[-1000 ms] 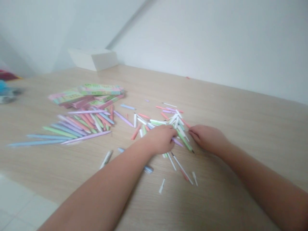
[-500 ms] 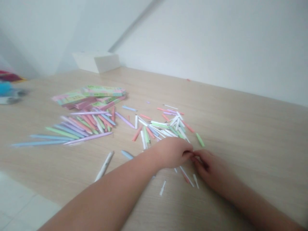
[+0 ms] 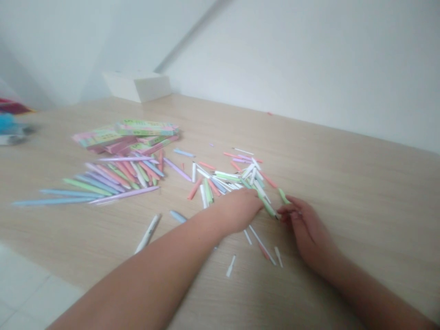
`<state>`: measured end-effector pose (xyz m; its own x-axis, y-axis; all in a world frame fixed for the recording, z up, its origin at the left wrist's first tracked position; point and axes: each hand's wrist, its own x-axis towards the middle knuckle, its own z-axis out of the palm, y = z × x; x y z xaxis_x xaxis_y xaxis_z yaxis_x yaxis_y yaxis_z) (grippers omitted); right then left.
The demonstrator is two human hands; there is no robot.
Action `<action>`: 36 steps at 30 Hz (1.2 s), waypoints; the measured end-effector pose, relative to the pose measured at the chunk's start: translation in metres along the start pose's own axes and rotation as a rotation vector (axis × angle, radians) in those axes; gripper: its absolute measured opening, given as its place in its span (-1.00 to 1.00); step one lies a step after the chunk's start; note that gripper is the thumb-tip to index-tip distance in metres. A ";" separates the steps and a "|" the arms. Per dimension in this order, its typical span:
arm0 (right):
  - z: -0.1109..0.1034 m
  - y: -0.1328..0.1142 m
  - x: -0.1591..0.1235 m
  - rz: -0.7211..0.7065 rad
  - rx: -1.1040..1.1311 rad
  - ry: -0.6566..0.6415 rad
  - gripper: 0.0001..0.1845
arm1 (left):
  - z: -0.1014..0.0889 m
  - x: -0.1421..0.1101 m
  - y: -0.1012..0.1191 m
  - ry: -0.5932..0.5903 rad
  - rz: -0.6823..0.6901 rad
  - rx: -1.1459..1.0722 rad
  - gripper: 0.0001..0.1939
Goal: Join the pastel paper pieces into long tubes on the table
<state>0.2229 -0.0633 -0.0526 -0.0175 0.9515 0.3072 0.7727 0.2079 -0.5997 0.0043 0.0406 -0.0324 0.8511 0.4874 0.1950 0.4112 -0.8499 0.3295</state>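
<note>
On the pale wood worktop (image 3: pixel 330 160), left hand (image 3: pixel 237 211) lies curled over the near edge of the loose pen parts (image 3: pixel 233 176), can't tell if its grip's shut; right hand (image 3: pixel 307 229) sits close by, fingers (image 3: pixel 288 207) apart, tips at the end of a green pen barrel (image 3: pixel 267 207), positioned to reach it w/o disturbing the pile.

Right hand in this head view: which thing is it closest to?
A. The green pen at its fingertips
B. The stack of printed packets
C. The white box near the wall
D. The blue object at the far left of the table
A. The fingers of the right hand reach the dark end of the green pen, which lies just beside them on the table.
</note>
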 end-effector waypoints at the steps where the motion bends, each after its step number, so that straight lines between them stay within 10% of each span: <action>1: 0.001 0.000 0.001 0.001 0.043 -0.001 -0.62 | 0.001 0.000 -0.002 0.007 0.004 0.022 -0.73; 36: -0.005 -0.019 0.007 -0.101 -0.306 -0.324 -0.57 | -0.008 0.001 0.008 0.091 -0.015 -0.322 -0.72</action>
<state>0.2113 -0.0621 -0.0355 -0.2629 0.9618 0.0765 0.9081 0.2734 -0.3173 0.0062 0.0360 -0.0223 0.8071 0.5276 0.2650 0.2867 -0.7426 0.6052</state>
